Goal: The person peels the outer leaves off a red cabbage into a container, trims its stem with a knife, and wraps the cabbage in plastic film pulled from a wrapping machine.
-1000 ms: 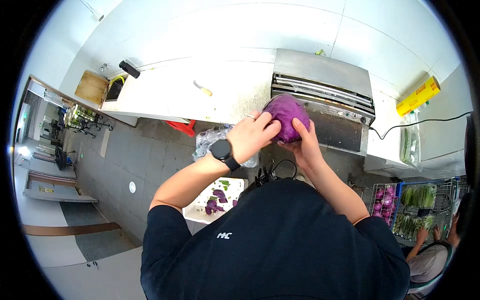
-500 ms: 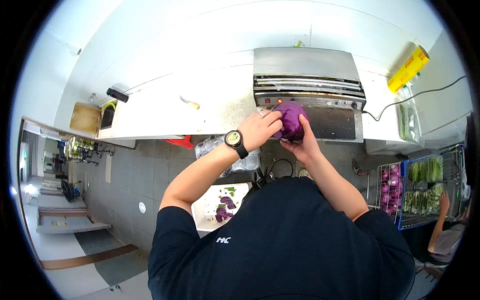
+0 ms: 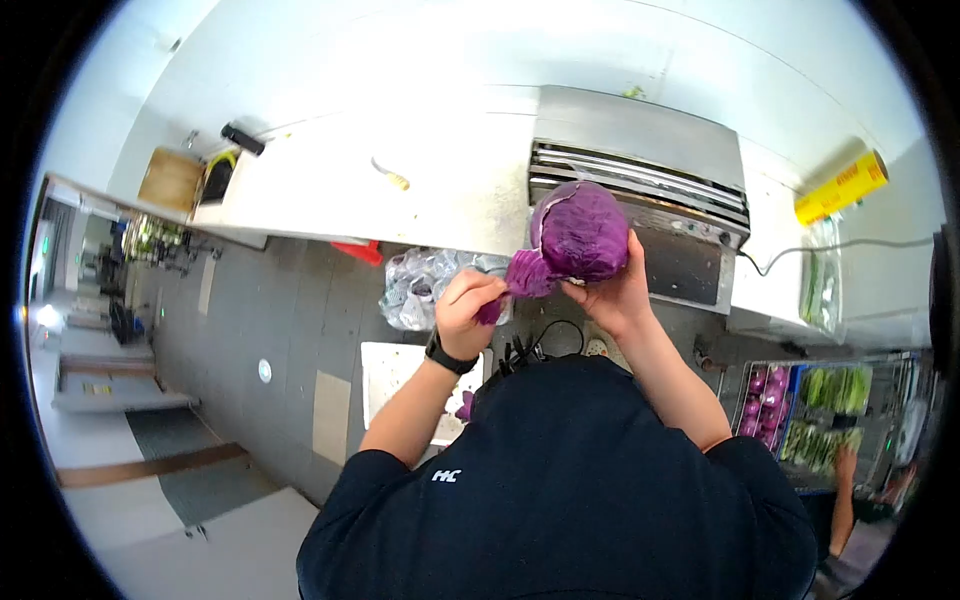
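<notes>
A purple cabbage (image 3: 588, 232) is held up in front of the metal wrapping machine. My right hand (image 3: 618, 292) supports it from below and on its right side, fingers wrapped round it. With pinched fingers my left hand (image 3: 468, 312) grips an outer cabbage leaf (image 3: 528, 273), which stretches from the cabbage's lower left side. Whether the leaf is still joined to the head, I cannot tell. A dark watch (image 3: 450, 353) is on my left wrist. Below that hand stands a white bin (image 3: 380, 385) with a piece of purple leaf visible, partly hidden by my arm.
The wrapping machine (image 3: 640, 125) stands on the white counter (image 3: 460, 165); left of it lies a knife (image 3: 392, 174). A yellow box (image 3: 842, 188) is at the right. Plastic bags (image 3: 415, 290) sit below the counter. Another person's hand (image 3: 847, 460) touches a vegetable cart (image 3: 790, 362).
My left hand has moved down and left from the cabbage, pulling a leaf outward. The cabbage is raised and nearer the camera. The view has shifted, and the other person's hand has moved onto the greens.
</notes>
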The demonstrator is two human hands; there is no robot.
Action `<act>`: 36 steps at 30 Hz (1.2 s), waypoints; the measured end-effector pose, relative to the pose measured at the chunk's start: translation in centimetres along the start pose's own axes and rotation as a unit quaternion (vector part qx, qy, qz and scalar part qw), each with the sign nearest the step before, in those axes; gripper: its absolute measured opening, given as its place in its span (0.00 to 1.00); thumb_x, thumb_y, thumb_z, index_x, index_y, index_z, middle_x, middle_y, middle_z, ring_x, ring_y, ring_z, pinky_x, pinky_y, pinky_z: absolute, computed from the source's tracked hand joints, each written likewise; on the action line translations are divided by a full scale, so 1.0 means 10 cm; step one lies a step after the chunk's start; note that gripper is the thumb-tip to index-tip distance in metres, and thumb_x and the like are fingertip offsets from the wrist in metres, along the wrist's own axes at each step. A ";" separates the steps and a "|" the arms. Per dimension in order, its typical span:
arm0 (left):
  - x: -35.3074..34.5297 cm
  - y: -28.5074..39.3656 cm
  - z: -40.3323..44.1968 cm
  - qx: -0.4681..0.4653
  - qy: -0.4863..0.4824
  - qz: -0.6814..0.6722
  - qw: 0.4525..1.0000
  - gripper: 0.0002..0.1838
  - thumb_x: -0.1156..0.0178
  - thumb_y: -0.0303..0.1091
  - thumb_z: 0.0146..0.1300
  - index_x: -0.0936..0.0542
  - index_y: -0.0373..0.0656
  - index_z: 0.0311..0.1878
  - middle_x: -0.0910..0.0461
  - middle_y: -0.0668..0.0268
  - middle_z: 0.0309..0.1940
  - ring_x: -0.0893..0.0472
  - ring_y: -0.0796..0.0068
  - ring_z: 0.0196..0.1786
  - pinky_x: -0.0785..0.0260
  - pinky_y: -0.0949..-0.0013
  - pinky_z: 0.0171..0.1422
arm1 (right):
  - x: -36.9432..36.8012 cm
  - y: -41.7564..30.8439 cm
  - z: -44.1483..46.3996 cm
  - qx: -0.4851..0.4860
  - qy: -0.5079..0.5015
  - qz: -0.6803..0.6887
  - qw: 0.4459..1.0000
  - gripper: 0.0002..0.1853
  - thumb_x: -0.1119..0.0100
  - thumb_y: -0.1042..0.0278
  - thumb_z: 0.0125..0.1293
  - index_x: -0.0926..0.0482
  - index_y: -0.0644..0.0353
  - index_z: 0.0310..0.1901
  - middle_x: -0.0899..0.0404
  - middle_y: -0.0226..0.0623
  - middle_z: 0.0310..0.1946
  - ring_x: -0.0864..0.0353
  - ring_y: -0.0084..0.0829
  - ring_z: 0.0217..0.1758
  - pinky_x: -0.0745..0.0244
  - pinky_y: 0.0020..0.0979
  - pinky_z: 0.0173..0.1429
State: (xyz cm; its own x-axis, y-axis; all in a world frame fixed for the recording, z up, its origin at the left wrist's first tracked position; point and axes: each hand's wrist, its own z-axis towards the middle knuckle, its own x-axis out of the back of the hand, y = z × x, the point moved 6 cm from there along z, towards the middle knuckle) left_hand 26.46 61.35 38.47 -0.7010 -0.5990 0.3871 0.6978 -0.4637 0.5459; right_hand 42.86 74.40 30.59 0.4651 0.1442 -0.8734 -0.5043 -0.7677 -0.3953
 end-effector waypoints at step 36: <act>2.50 0.02 -3.04 0.698 0.089 0.284 0.652 0.30 0.27 0.39 0.55 0.24 0.37 0.59 0.19 0.46 0.54 0.17 0.50 0.55 0.25 0.58 0.59 | -1.10 2.01 1.05 -0.185 -0.146 -0.224 0.945 0.40 0.54 0.32 0.70 0.38 0.56 0.72 0.30 0.42 0.67 0.27 0.44 0.68 0.26 0.47 0.69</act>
State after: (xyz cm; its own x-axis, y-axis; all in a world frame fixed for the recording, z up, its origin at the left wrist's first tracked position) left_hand 13.57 26.44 25.64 -0.2741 -0.5389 0.7966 -0.0627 0.8365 0.5443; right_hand 20.02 63.95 29.25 0.3227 0.6322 -0.7044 0.0110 -0.7467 -0.6651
